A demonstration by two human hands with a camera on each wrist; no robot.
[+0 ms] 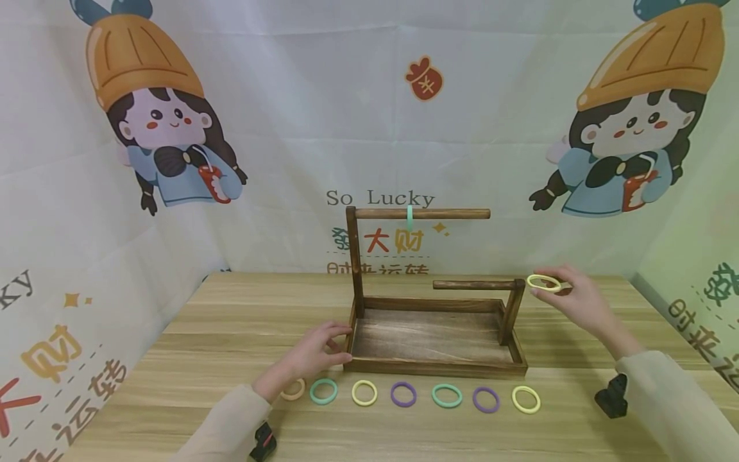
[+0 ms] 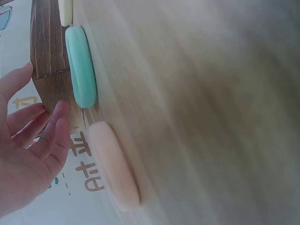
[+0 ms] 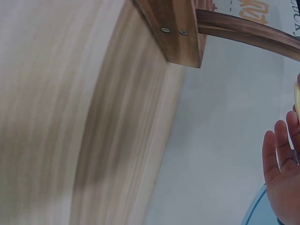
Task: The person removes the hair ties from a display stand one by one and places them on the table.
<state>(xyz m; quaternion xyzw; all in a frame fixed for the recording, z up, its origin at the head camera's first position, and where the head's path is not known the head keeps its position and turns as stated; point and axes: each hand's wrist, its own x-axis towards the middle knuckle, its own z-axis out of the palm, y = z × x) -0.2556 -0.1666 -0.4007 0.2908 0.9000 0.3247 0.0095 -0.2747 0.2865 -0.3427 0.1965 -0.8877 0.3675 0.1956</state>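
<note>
A wooden stand point(image 1: 435, 369) has a shallow tray base, a higher bar point(image 1: 456, 213) fixed at the left post and a lower bar point(image 1: 467, 285) fixed at the right post. One mint-green ring point(image 1: 410, 219) hangs on the higher bar. My left hand point(image 1: 316, 350) touches the tray's left end, its fingers loosely bent, as the left wrist view also shows. Beside the top of the right post, my right hand point(image 1: 583, 303) pinches a yellow ring point(image 1: 529, 282) between thumb and fingers. In the right wrist view only a sliver of that ring shows.
In front of the tray lies a row of rings: orange point(image 1: 292, 400), partly behind the left wrist, then mint-green point(image 1: 324, 402), yellow point(image 1: 364, 403), purple point(image 1: 403, 405), mint-green point(image 1: 447, 406), purple point(image 1: 486, 410) and yellow point(image 1: 526, 412). Behind the wooden table point(image 1: 231, 314) hangs a printed cloth point(image 1: 300, 128).
</note>
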